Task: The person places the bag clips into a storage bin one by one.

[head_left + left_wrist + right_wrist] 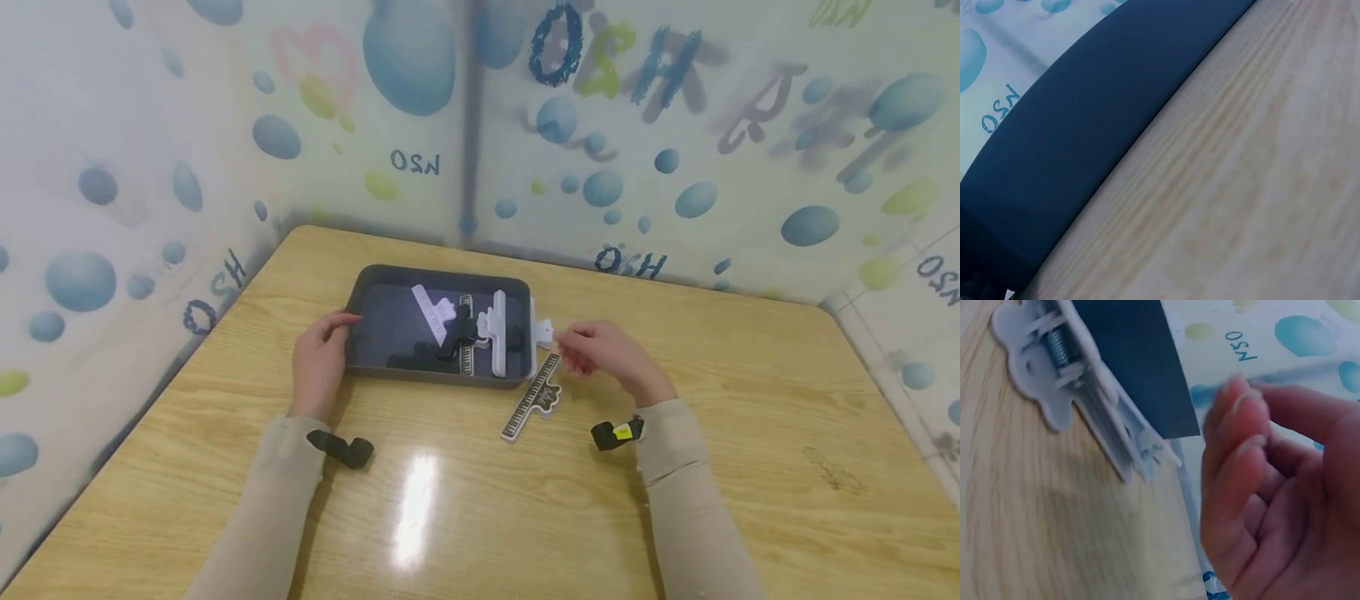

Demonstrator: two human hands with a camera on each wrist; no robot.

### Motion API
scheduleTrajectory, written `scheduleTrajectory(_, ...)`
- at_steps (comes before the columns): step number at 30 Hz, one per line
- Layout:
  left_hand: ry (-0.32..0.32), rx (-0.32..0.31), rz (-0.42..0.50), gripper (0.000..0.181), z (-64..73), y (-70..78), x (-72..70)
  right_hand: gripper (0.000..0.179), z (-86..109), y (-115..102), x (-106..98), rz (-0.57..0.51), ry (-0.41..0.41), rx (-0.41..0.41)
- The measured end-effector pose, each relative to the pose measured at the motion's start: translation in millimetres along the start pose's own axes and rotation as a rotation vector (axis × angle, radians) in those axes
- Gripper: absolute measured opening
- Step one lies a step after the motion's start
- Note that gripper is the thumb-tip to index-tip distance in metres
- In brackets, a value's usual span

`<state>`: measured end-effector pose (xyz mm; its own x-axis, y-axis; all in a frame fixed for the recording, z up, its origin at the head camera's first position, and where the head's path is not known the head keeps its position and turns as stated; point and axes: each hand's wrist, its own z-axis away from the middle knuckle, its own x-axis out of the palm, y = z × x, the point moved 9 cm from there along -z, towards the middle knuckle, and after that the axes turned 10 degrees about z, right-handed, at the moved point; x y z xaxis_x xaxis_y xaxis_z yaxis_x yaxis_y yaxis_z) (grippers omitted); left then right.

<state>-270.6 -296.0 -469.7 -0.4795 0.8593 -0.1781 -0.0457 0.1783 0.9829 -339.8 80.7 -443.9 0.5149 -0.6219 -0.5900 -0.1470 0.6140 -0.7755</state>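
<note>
My left hand (318, 367) grips the left end of a dark grey tray (435, 378), thumb over the rim. In the left wrist view only the tray's outer wall (1079, 112) shows. My right hand (607, 350) is beside the tray's right end, fingers bent toward the thumb, fingertips right at the tab of a white clip (544, 332). I cannot tell whether they pinch it; the right wrist view shows nothing between them. A piano-key-patterned clip (528, 404) lies on the table below that hand, its spring side (1057, 347) large in the right wrist view.
Inside the tray lie a white clip (498, 333), a pale lilac ruler-marked clip (431, 315), a black clip (456, 335) and a piano-key clip (467, 363). The wooden table (420, 533) meets a wall (495, 167) with painted bubbles behind the tray.
</note>
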Motion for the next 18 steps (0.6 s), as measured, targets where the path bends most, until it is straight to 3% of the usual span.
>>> scheduleTrajectory(4,0.002,0.003,-0.001,0.027,-0.6,-0.8,0.3,0.045,0.7,13.8,12.6,0.104,-0.108,0.086)
scheduleTrajectory(10,-0.002,0.002,-0.009,0.027,-0.5,-0.7,1.2,0.049,2.5,27.8,30.1,0.214,-0.191,0.164)
scheduleTrajectory(14,-0.011,-0.005,-0.016,0.028,0.4,-0.1,1.2,0.051,5.9,28.4,37.4,0.212,-0.245,0.177)
scheduleTrajectory(18,-0.016,-0.001,-0.013,0.029,1.1,0.6,0.7,0.045,6.7,26.1,45.1,0.226,-0.314,0.139)
